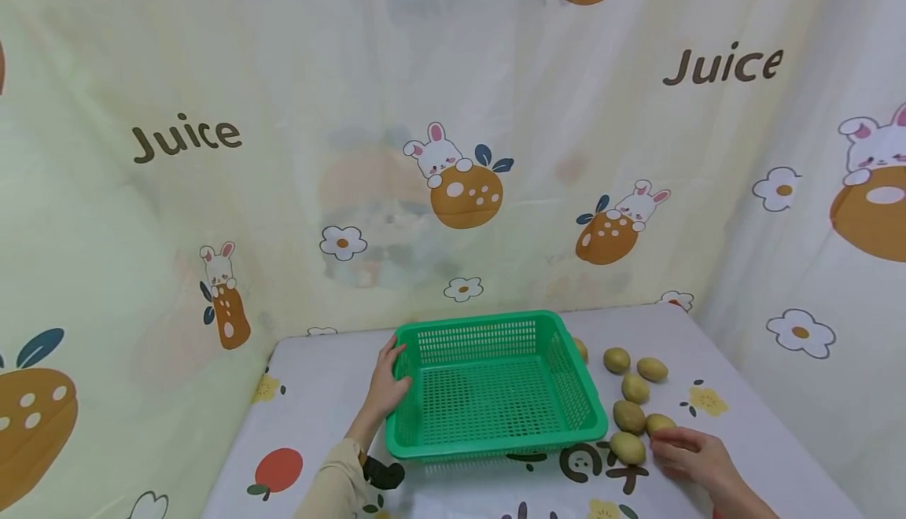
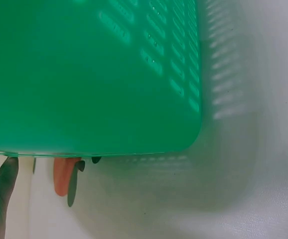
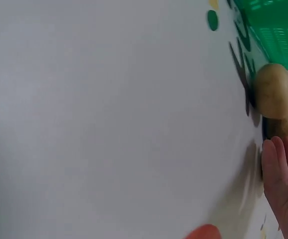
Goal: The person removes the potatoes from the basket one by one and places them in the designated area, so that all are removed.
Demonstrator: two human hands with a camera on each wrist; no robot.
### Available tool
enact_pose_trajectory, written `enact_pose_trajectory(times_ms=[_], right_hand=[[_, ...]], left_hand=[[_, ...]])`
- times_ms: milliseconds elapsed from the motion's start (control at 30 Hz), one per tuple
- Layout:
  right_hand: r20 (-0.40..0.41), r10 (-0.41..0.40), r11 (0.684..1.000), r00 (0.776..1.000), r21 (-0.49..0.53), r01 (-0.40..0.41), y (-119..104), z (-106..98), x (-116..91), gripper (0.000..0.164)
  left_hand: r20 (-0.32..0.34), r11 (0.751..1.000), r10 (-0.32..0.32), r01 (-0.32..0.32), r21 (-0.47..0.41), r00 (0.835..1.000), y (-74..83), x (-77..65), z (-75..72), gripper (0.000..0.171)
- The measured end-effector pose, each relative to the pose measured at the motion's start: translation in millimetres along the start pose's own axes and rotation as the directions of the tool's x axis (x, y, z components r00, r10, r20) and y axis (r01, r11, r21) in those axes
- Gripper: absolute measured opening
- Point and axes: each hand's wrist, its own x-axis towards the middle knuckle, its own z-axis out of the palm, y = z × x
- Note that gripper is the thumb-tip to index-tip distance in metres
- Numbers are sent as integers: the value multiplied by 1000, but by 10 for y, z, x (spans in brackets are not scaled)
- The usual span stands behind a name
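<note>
A green plastic basket (image 1: 488, 401) with slotted walls stands on the table, and nothing lies inside it. My left hand (image 1: 385, 385) grips its left rim, and the thumb (image 2: 3, 177) shows at the rim in the left wrist view. Several potatoes lie loosely to the right of the basket. My right hand (image 1: 697, 460) is at the near end of this group, its fingers extended over the edge of one potato (image 1: 660, 424). Just left of the fingertips lies another potato (image 1: 627, 448), also seen as a large potato (image 3: 273, 91) in the right wrist view.
Farther back are more potatoes: one brownish potato (image 1: 629, 417), one potato (image 1: 635, 388) behind it, and a potato (image 1: 652, 369) at the far right. Another potato (image 1: 581, 349) is partly hidden behind the basket's right wall. A printed cloth (image 1: 333, 393) covers the table; patterned curtains (image 1: 283, 212) surround it.
</note>
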Motion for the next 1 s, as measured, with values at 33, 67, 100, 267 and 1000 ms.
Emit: enact_pose_trajectory(times_ms=[33,67,100,267,1000], right_hand=[[1,-14,1000,1000,4,14,-19,-14,9,42],[2,-25,1000,1000,15,25,-35,-26,17,40],[9,-37,999,999,21,37,-47,-41,27,40],[46,-61,995,997,80,57,-60,-91,54,41],[142,-221,967,965,158,198,-458,-180,61,31]], left_hand=[[-3,1000,-2,2,0,1000,-1,0,-2,70],[-7,1000,1,-1,0,1000,-5,1,-3,70],[-8,1000,3,-3,1,1000,-4,1,-6,70],[-7,1000,8,-8,0,1000,-7,5,-12,70],[8,1000,12,-12,5,1000,-24,6,-3,71]])
